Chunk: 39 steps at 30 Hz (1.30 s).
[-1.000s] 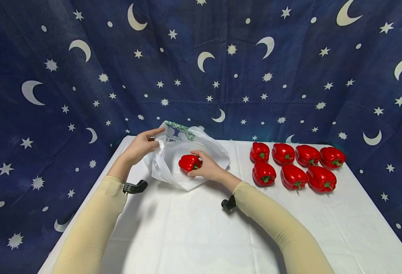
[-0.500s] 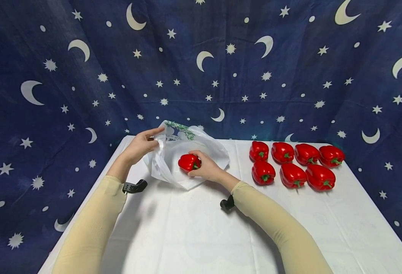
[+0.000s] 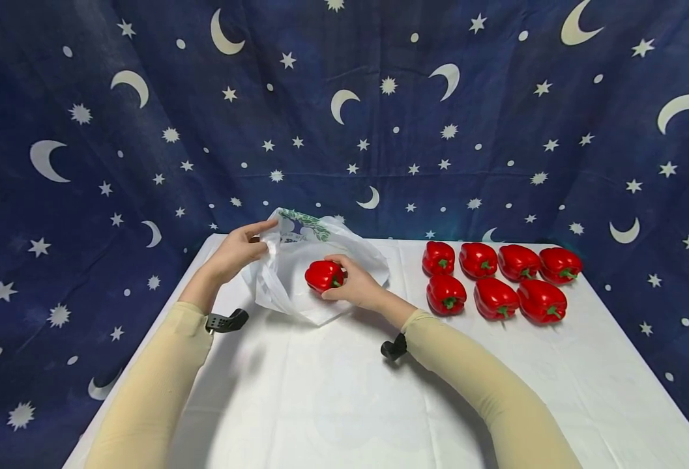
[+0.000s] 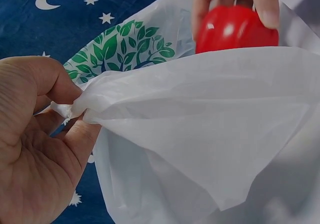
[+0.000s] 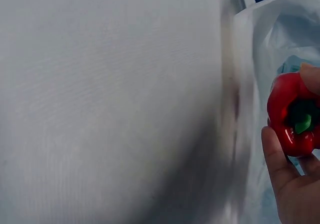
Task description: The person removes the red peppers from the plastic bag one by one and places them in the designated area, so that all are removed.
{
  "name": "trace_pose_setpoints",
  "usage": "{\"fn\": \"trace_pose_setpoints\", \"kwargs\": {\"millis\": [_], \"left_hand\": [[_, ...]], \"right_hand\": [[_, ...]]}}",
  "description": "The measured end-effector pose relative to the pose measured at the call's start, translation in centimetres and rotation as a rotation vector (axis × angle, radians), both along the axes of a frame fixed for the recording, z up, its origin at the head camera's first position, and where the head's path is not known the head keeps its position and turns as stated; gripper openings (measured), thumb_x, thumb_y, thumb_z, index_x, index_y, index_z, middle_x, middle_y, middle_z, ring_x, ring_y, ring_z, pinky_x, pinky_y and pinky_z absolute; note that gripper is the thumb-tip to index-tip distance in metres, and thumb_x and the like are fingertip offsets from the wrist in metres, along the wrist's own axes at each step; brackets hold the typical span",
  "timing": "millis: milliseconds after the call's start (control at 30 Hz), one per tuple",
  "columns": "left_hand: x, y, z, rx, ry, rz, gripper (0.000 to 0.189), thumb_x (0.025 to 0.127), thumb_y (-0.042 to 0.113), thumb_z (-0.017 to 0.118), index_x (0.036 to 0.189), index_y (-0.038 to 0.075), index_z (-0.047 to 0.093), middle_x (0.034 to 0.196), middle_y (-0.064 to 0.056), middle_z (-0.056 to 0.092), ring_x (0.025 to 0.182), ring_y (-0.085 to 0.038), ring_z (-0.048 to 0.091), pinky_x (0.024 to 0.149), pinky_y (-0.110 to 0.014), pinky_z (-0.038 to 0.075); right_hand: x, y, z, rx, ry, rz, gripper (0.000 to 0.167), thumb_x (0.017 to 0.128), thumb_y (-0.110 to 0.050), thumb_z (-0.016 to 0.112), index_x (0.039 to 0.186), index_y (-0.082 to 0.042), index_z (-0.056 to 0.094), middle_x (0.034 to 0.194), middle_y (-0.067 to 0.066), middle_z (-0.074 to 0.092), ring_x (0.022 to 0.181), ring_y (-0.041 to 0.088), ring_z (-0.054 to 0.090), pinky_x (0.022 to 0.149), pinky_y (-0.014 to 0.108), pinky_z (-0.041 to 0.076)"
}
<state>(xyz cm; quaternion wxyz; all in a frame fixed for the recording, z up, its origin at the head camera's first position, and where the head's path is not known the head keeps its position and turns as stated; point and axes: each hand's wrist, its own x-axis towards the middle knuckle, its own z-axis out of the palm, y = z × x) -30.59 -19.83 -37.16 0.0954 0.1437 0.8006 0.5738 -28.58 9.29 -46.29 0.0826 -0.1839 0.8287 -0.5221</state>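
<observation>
My left hand pinches the edge of a white plastic bag printed with green leaves, keeping its mouth spread. In the left wrist view the bag's edge is bunched between thumb and fingers. My right hand grips a red bell pepper at the bag's mouth. The right wrist view shows that pepper with its green stem toward the camera, thumb and fingers around it. From the left wrist side, the near bag wall hides the pepper's lower part.
Several more red bell peppers lie in two rows at the right of the white-covered table. A dark blue cloth with moons and stars hangs behind the table's far edge.
The head view has shifted slightly, so the scene sits a little further left. Both hands keep their holds, and the pepper stays at the bag's mouth.
</observation>
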Motion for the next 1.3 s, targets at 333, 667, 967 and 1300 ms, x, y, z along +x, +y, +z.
{"fn": "trace_pose_setpoints", "kwargs": {"millis": [333,667,967,1300], "left_hand": [[0.2,-0.2,0.1,0.007,0.003,-0.006,0.067,0.093,-0.006,0.052,0.157,0.013,0.044,0.146,-0.01,0.044,0.085,-0.014,0.046,0.071,-0.023,0.043],[0.5,-0.1,0.0,-0.016,0.006,-0.013,0.066,0.095,-0.004,0.052,0.158,0.016,0.043,0.149,-0.009,0.042,0.087,-0.016,0.044,0.072,-0.025,0.042],[0.5,0.0,-0.1,0.002,0.03,-0.015,0.066,0.094,-0.005,0.053,0.157,0.014,0.043,0.149,-0.01,0.043,0.083,-0.014,0.043,0.066,-0.02,0.04],[0.5,-0.2,-0.1,-0.024,0.021,-0.012,0.066,0.095,-0.003,0.053,0.158,0.016,0.042,0.148,-0.011,0.043,0.089,-0.017,0.044,0.068,-0.022,0.041]], "right_hand": [[1.4,2.5,2.4,-0.045,0.003,-0.038,0.084,0.078,-0.019,0.088,0.151,-0.015,0.048,0.139,0.007,0.055,0.118,0.032,0.056,0.091,0.041,0.053],[2.6,6.0,3.9,-0.051,-0.016,-0.081,0.082,0.078,-0.023,0.09,0.149,-0.022,0.049,0.14,0.006,0.055,0.119,0.032,0.055,0.085,0.04,0.056],[4.1,10.6,5.4,-0.004,-0.009,-0.139,0.085,0.078,-0.031,0.09,0.151,-0.026,0.046,0.143,0.007,0.051,0.124,0.035,0.052,0.085,0.044,0.057],[5.4,16.0,6.5,0.065,-0.041,-0.257,0.092,0.076,-0.041,0.09,0.154,-0.03,0.042,0.147,0.01,0.047,0.131,0.035,0.045,0.095,0.055,0.051]]}}
